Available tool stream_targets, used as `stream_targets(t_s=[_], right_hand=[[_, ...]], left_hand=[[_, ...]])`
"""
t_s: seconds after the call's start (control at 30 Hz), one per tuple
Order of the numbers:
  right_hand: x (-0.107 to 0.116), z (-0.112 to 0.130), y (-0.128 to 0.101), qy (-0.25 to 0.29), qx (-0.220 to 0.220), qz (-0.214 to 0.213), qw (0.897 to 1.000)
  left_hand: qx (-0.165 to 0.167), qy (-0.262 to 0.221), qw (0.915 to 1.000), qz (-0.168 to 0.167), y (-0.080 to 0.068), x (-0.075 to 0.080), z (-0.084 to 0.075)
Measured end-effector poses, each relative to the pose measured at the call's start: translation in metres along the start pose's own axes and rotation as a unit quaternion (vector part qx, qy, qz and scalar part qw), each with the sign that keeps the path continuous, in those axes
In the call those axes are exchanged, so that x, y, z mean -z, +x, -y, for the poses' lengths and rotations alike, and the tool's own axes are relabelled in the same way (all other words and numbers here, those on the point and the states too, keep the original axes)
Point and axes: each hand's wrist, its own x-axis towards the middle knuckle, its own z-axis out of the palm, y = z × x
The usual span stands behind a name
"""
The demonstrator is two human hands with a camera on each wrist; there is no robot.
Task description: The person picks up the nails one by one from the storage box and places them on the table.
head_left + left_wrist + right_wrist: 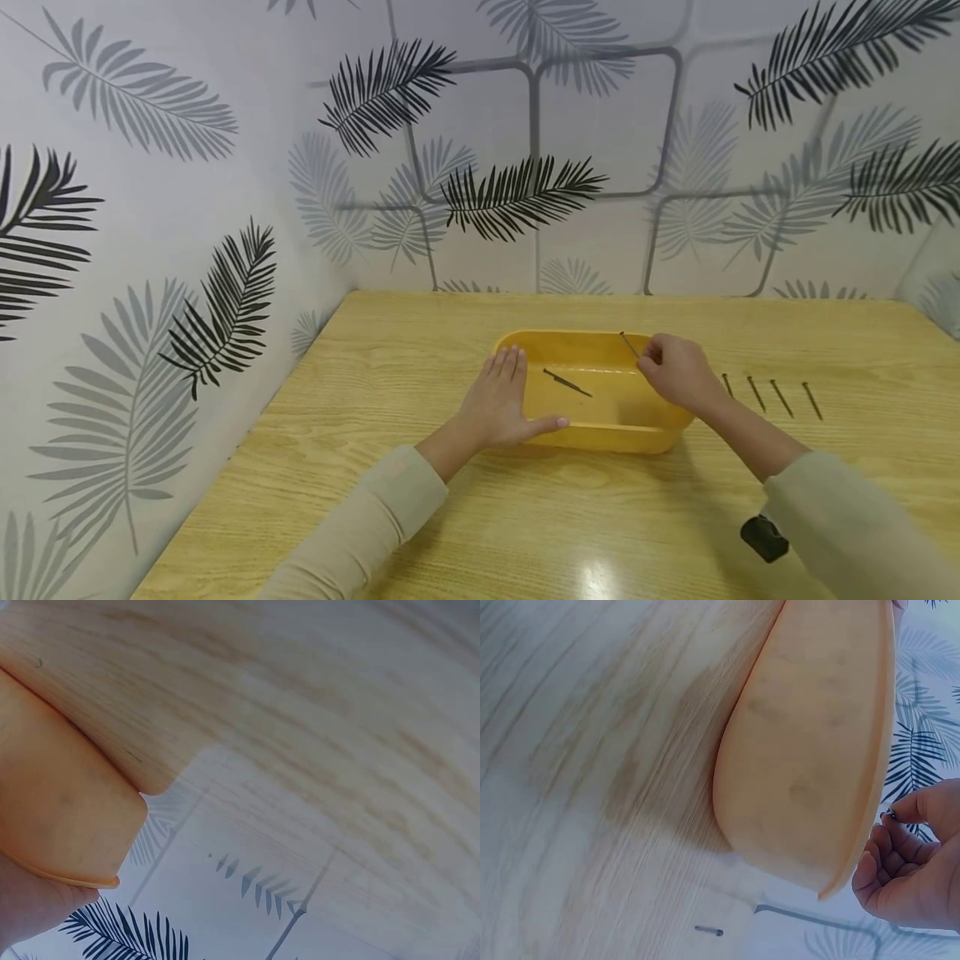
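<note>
Head overview; close wrist views (shared tub [600, 433])

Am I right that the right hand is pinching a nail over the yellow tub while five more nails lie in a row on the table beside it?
Not quite: the head view shows four nails in the row, not five. The right hand does pinch a nail over the yellow tub on the table.

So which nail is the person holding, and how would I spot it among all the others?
Start at the yellow tub in the middle of the wooden table. Above its far right rim, the right hand pinches one nail in its fingertips. It is the only nail in the air: another lies inside the tub, and four lie in a row on the table.
</note>
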Motion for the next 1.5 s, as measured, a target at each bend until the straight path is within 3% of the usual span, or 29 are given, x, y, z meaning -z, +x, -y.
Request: stream_targets(t_s=[0.47,1.0,1.5], right_hand=[[0.027,-0.026,-0.013,-0.015,-0.029,0.006,0.999],[0.038,-0.05,-0.035,-0.046,-0.031,-0.03,0.998],[0.04,-0.064,-0.052,-0.057,-0.033,-0.035,0.997]], left_hand=[[0.001,-0.007,1.0,0.0,0.0,0.002,0.001],[0.001,-0.015,0.9999,0.006,0.0,0.001,0.0],[-0.002,-0.013,0.9999,0.002,0.0,0.002,0.0]])
